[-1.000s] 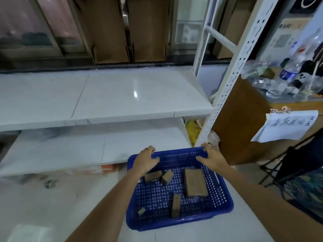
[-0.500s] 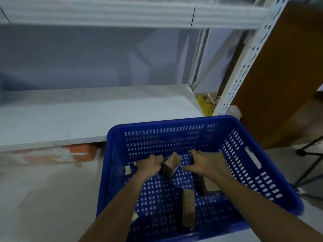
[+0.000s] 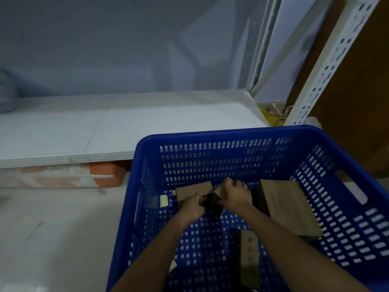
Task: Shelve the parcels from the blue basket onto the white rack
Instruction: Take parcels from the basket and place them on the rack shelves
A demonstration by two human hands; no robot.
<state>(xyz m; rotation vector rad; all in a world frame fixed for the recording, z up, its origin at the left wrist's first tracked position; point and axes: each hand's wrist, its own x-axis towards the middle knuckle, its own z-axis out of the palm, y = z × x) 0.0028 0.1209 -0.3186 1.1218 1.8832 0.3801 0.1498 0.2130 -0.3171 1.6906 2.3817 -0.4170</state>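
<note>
The blue basket (image 3: 242,133) stands on the floor in front of the white rack's low shelf (image 3: 126,125). Several brown cardboard parcels lie inside it. My left hand (image 3: 192,207) grips a small flat parcel (image 3: 193,189) near the basket's far wall. My right hand (image 3: 236,194) is closed on a second small parcel (image 3: 220,193) right beside it, tilted on edge. A large flat parcel (image 3: 288,207) leans at the right. A narrow parcel (image 3: 249,258) lies close to me between my forearms.
The rack's perforated white upright (image 3: 328,68) rises at the right, with a brown cabinet side (image 3: 362,91) behind it. An orange and white brick (image 3: 105,172) sits under the shelf. Yellow scraps (image 3: 271,114) lie behind the shelf corner. A small pale tag (image 3: 163,200) lies inside the basket.
One second ago my hands held the basket's far rim. They then dropped inside it, and now each hand is closed on a small parcel. The view has moved lower and closer.
</note>
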